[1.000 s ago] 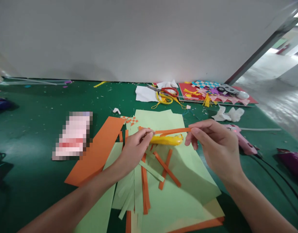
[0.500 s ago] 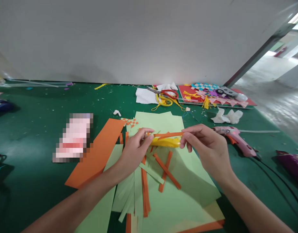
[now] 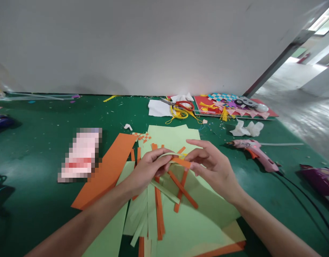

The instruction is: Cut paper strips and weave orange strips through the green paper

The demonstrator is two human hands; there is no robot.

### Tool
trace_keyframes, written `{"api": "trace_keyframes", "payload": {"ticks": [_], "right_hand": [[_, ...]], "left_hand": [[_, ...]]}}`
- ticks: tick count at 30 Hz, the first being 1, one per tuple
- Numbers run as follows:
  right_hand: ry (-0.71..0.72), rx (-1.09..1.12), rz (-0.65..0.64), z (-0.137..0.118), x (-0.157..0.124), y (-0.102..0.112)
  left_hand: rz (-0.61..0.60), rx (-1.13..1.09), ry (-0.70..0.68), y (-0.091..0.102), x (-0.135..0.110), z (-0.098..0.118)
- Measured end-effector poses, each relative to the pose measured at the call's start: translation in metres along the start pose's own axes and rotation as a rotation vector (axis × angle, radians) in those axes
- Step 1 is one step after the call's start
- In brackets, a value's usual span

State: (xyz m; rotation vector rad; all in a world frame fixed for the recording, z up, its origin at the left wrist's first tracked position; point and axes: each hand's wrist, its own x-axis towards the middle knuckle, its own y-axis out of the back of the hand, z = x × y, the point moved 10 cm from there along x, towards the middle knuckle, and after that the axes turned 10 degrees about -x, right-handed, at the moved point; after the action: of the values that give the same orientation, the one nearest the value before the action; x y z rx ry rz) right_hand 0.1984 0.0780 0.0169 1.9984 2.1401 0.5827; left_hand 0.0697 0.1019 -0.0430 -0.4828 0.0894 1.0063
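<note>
Between the person's left hand [image 3: 147, 169] and right hand [image 3: 214, 169], a narrow orange paper strip [image 3: 182, 162] looks matt and smooth. Beneath them, large pale green paper sheets [image 3: 196, 221] are equally matt. Right of the right hand lie a pink, smooth plastic glue gun [image 3: 268, 159] and a glossy purple packet [image 3: 318, 182]. The dark green counter [image 3: 33, 150] around the hands has a smooth, faintly shiny finish.

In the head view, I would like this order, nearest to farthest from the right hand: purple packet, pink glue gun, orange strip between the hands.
1. Orange strip: at the right hand, on its left.
2. Pink glue gun: right of the hand.
3. Purple packet: farther right.
</note>
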Motion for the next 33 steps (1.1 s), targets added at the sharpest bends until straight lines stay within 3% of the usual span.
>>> {"api": "trace_keyframes", "payload": {"ticks": [5, 11, 14, 23, 30, 33], "right_hand": [[-0.024, -0.110, -0.053, 0.007, 0.006, -0.006], [-0.019, 0.288, -0.414, 0.003, -0.006, -0.046], [-0.030, 0.364, -0.507, 0.001, -0.012, -0.052], [-0.272, 0.504, -0.345, 0.032, -0.005, -0.045], [-0.216, 0.370, -0.304, 0.023, -0.003, -0.040], [-0.200, 0.276, -0.348, 0.019, -0.004, -0.045]], "left_hand": [[-0.096, -0.287, 0.083, -0.010, -0.001, -0.006], [-0.193, -0.356, 0.180, -0.026, -0.006, -0.014], [-0.205, -0.377, 0.219, -0.029, -0.007, -0.016], [-0.189, -0.482, 0.217, -0.025, -0.006, -0.017], [-0.161, -0.356, 0.202, -0.024, -0.005, -0.017], [-0.128, -0.361, 0.183, -0.020, -0.003, -0.016]]}}
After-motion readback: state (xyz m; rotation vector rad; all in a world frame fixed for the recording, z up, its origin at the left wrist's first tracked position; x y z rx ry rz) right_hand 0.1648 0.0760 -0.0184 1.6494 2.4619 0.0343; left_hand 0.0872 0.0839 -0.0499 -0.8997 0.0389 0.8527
